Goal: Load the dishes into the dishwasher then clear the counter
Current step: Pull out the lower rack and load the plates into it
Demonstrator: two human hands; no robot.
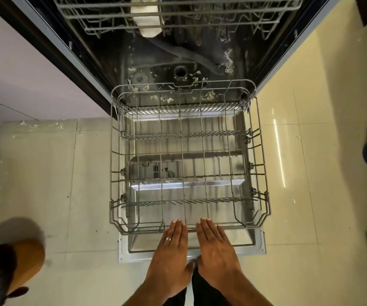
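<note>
Dishwasher [178, 51] stood open, bare lower rack [187, 160] pulled out over the dropped door [255, 244], left hand [169, 259] and right hand [216, 252] flat, fingers straight, fingertips at rack's front rim

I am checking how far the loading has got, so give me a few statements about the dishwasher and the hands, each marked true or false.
1. The lower rack is pulled out over the open door. True.
2. Plates fill the lower rack. False: it holds no dishes.
3. Both hands have straight fingers at the rack's front edge, left hand, right hand. True.
4. The right hand grips a cup. False: it holds nothing.
5. The upper rack holds a pale object. True.
</note>
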